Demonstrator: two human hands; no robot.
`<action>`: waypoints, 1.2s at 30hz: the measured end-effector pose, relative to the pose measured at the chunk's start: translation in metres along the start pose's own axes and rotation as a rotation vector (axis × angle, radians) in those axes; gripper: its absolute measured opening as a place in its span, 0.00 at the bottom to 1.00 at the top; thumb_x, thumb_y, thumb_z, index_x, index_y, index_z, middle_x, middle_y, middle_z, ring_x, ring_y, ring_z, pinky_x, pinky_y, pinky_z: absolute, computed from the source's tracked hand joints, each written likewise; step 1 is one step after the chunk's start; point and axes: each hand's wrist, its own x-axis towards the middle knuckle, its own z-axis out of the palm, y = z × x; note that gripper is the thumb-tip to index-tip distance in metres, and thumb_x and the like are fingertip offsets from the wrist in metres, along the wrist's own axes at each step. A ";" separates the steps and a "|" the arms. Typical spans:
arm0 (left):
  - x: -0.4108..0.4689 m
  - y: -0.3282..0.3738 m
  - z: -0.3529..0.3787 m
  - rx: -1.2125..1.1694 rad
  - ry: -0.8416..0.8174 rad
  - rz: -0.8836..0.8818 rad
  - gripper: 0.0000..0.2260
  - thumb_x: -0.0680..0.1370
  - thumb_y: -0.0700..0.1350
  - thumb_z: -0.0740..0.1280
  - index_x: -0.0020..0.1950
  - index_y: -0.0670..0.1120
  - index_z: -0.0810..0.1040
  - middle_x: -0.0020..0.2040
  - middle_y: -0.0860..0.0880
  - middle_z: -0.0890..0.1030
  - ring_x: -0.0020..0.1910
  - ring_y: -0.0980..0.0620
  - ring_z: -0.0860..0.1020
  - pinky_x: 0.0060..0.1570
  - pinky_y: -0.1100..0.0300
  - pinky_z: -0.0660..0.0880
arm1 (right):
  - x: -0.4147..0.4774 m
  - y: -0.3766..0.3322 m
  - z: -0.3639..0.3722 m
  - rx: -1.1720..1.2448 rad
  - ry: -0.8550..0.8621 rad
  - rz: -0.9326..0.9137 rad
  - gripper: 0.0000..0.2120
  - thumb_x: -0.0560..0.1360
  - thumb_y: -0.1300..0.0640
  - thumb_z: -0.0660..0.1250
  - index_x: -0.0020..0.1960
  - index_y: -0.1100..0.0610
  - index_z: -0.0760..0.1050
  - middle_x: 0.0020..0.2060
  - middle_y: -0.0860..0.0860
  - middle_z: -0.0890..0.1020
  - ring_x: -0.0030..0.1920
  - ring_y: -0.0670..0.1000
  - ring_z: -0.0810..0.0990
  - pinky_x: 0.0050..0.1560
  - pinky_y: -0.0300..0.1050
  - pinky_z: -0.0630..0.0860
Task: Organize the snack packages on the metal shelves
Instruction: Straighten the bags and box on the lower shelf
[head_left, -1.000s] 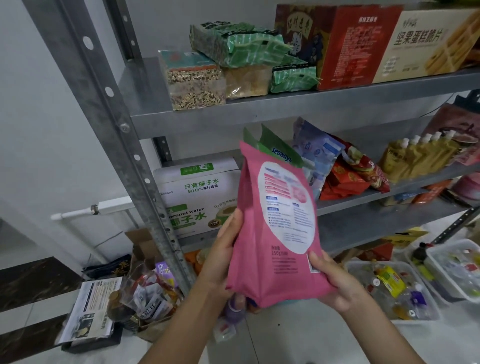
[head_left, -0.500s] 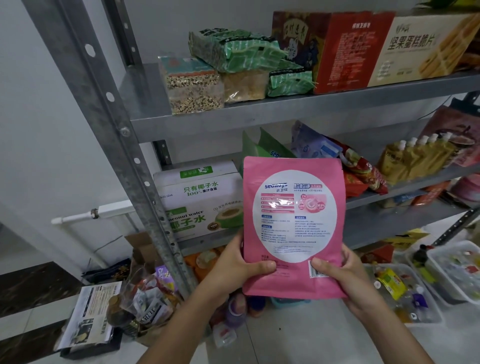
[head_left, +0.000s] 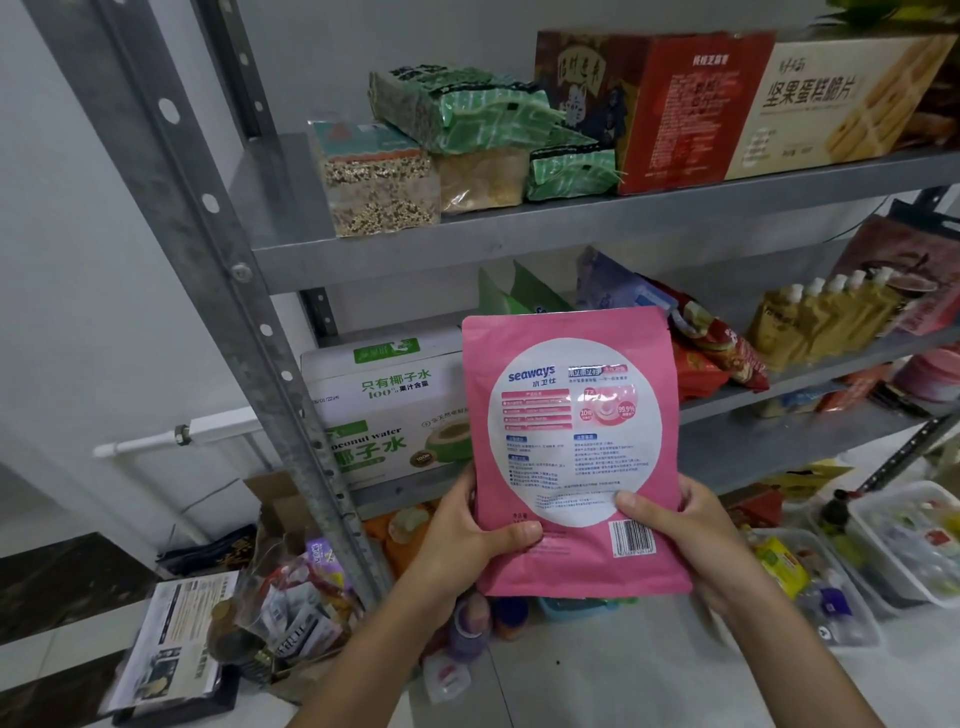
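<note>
I see a flat, smooth pink pouch (head_left: 571, 441) held upright in the air, in front of the grey metal shelves (head_left: 519, 239). The left hand (head_left: 467, 540) grips its lower left edge and the right hand (head_left: 691, 525) grips the lower right, thumbs on the front. On the top shelf, a see-through bag (head_left: 379, 182) is full of bumpy little grains. On the floor, clear plastic tubs (head_left: 914, 587) hold small bottles and packets.
</note>
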 end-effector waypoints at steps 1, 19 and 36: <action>0.000 0.001 0.000 -0.003 -0.002 0.001 0.39 0.59 0.44 0.81 0.68 0.49 0.71 0.59 0.52 0.81 0.54 0.55 0.82 0.46 0.63 0.79 | -0.001 -0.001 0.002 0.019 0.003 0.000 0.26 0.61 0.59 0.80 0.57 0.61 0.78 0.46 0.58 0.86 0.42 0.57 0.86 0.37 0.46 0.82; 0.008 0.018 0.012 -0.018 -0.060 0.042 0.35 0.65 0.45 0.80 0.67 0.52 0.68 0.61 0.52 0.80 0.57 0.54 0.80 0.56 0.58 0.79 | -0.008 -0.022 -0.010 0.078 -0.020 0.021 0.50 0.41 0.45 0.86 0.59 0.59 0.76 0.51 0.58 0.85 0.46 0.57 0.85 0.39 0.46 0.82; -0.015 0.031 0.084 0.437 -0.247 0.260 0.48 0.63 0.68 0.72 0.77 0.58 0.54 0.69 0.55 0.63 0.67 0.55 0.70 0.65 0.51 0.73 | -0.043 -0.023 0.030 0.007 0.391 -0.253 0.20 0.71 0.37 0.55 0.43 0.49 0.80 0.36 0.50 0.86 0.40 0.49 0.85 0.41 0.45 0.78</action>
